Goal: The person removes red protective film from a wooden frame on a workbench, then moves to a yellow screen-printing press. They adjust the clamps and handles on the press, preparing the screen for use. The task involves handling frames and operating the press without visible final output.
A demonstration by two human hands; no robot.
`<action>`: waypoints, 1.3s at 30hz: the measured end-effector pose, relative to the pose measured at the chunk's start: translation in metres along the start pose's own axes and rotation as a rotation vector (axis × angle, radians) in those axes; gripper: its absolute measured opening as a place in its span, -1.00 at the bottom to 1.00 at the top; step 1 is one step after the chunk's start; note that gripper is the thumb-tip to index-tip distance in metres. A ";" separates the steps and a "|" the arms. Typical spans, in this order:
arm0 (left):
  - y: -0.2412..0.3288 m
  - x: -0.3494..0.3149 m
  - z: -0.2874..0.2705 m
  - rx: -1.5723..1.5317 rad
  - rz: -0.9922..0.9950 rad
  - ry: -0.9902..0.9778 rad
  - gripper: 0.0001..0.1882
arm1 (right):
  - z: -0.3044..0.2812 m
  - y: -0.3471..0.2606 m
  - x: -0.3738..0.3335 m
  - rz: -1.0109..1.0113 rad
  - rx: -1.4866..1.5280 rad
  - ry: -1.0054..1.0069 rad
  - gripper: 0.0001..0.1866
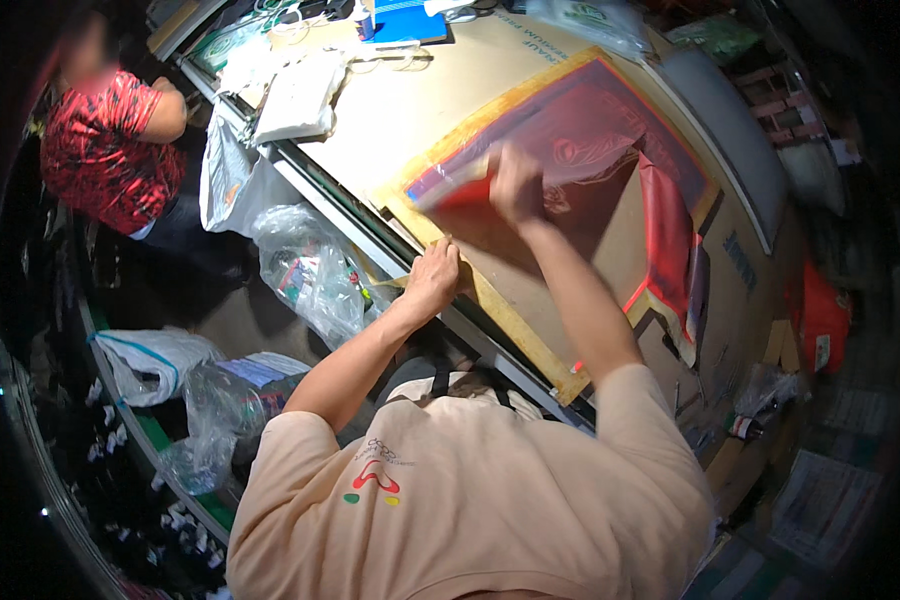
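Observation:
A flat frame with yellow taped edges [500, 312] lies slanted on the table. Across its far part stretches a thin red-purple sheet [595, 125], loose from the near side, with brown board showing under it. My left hand [435, 277] is closed on the frame's near-left edge, fingers curled over it. Above the frame's left part, my right hand [516, 187] is blurred by motion but closed like a fist, at the lifted edge of the sheet. Its fingertips are hard to make out. A red flap [663, 235] of the sheet hangs folded at the right.
A white bag [298, 98] and a blue folder [408, 20] lie at the table's far side. Clear plastic bags [310, 265] hang along the left edge. A grey panel [725, 140] rests at the right. Another person [110, 150] in a red patterned shirt stands at left.

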State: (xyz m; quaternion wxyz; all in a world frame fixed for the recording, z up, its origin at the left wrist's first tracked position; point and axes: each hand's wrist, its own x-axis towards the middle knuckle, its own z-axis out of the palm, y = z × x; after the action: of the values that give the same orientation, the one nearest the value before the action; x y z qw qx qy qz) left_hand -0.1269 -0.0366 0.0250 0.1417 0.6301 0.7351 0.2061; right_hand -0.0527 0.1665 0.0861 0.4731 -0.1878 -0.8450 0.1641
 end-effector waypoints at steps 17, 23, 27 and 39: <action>-0.020 0.005 -0.016 -0.416 -0.050 -0.112 -0.53 | 0.055 -0.004 0.030 -0.187 -0.348 -0.550 -0.22; -0.047 0.015 -0.049 -0.068 0.176 -0.002 -0.64 | 0.074 -0.030 0.048 -0.514 -0.252 -0.941 -0.47; -0.067 0.025 -0.058 -0.162 0.230 -0.043 -0.49 | 0.101 -0.020 0.055 -0.529 -0.179 -1.092 -0.85; -0.090 0.057 -0.058 -0.192 0.265 -0.218 -0.83 | 0.154 0.070 0.098 0.083 0.148 -1.111 -0.86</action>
State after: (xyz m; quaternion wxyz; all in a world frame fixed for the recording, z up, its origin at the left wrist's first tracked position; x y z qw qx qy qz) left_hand -0.2416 0.0015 0.0353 0.2515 0.7235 0.6031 0.2228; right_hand -0.2213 0.2582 0.0497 -0.0380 -0.0722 -0.9453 0.3157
